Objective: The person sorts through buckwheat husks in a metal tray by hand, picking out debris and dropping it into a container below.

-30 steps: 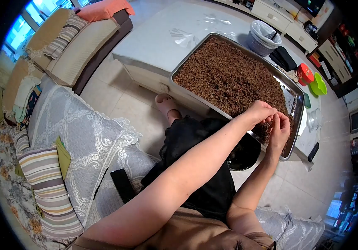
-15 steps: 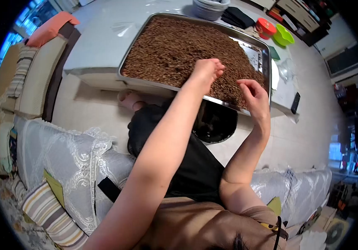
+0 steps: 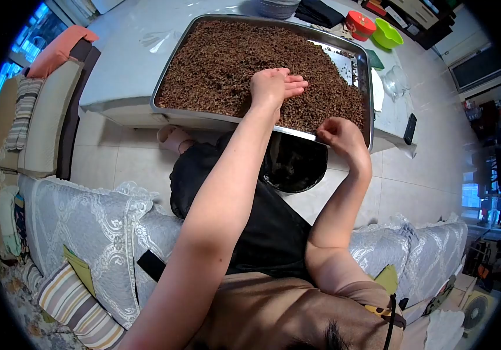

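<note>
A large metal tray (image 3: 166, 81) holds a thick layer of small brown dried bits (image 3: 221, 64); their kind is too fine to make out. Over the middle of this layer is my left hand (image 3: 275, 90), its fingers stretched out to the right and nothing visible in it. My right hand (image 3: 342, 135) is at the tray's near right rim, fingers curled in with thumb and fingertips together. Whatever it may pinch is hidden. Below the near rim, between the hands, a black bucket (image 3: 294, 166) stands on the floor.
The tray rests on a white-covered table (image 3: 122, 64). Beyond it are a grey basket (image 3: 278, 7), dark folded cloth (image 3: 320, 13), a red tub (image 3: 360, 25) and a green bowl (image 3: 387, 34). A clear bowl (image 3: 396, 81) and black remote (image 3: 410, 129) lie to the right.
My left hand's fingers have straightened over the brown bits. My right hand has moved down and left to the near rim, with its fingers more curled. The view has shifted slightly.
</note>
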